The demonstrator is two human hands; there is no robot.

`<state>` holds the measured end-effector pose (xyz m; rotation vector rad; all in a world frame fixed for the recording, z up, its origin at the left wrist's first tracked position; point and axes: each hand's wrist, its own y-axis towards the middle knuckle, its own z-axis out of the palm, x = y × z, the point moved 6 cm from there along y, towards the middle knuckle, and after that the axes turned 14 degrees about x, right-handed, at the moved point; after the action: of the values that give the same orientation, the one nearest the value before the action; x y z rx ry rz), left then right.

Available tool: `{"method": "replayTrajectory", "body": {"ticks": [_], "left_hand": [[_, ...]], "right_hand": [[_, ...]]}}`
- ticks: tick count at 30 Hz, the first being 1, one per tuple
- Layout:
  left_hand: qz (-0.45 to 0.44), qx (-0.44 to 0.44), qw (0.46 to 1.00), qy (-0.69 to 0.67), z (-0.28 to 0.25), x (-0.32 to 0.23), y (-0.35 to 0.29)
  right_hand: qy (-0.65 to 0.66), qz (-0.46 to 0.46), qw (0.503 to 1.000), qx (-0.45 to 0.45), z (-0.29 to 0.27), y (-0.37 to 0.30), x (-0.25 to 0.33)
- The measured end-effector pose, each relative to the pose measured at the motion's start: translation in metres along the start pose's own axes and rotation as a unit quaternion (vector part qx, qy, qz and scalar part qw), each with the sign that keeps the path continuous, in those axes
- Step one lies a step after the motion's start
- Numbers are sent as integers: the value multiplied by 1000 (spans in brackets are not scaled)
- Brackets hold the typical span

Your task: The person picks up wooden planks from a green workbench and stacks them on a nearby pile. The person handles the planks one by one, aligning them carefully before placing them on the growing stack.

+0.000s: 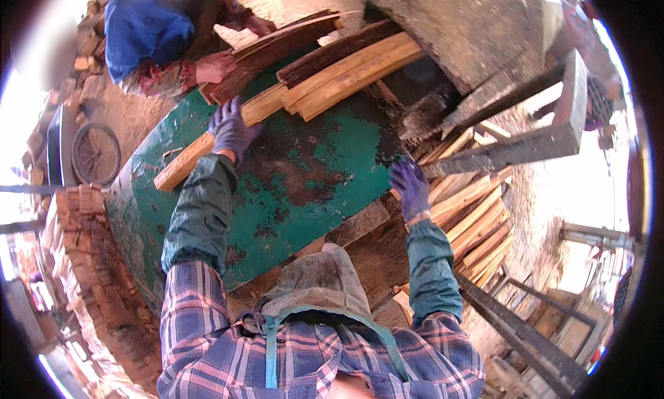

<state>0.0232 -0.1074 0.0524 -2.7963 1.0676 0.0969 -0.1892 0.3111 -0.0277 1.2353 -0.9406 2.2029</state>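
My left hand [233,130], in a purple-grey glove, lies across a pale wooden plank [185,162] on a worn green tabletop [311,181]. Its fingers are over the plank's far side and the thumb is on the near side. The plank's far end meets a stack of pale sawn planks [353,74] with a dark, bark-covered one [332,53] behind. My right hand [411,186], also gloved, is at the tabletop's right edge, close to a dark beam. Its fingers point away from me, slightly apart, and I see nothing in them.
Across the table a person in blue [149,32] has a hand on dark rough boards [277,49]. A worn metal machine surface [470,22] stands at the far right, with a beam [512,150] jutting out. Planks [484,226] are piled at right, wood blocks [104,274] at left.
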Motion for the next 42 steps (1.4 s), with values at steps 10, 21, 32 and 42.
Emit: {"method": "replayTrajectory", "body": {"ticks": [10, 21, 32, 42], "left_hand": [[-74, 129, 985, -82, 34, 184, -143], [-192, 63, 977, -73, 43, 257, -245], [-180, 160, 951, -192, 45, 271, -271], [-200, -15, 814, -545, 84, 313, -423]], "right_hand": [[-337, 142, 883, -293, 99, 289, 83], [-520, 149, 763, -355, 166, 217, 11], [-584, -45, 809, 49, 368, -125, -198], [-594, 69, 770, 221, 536, -168, -252]]}}
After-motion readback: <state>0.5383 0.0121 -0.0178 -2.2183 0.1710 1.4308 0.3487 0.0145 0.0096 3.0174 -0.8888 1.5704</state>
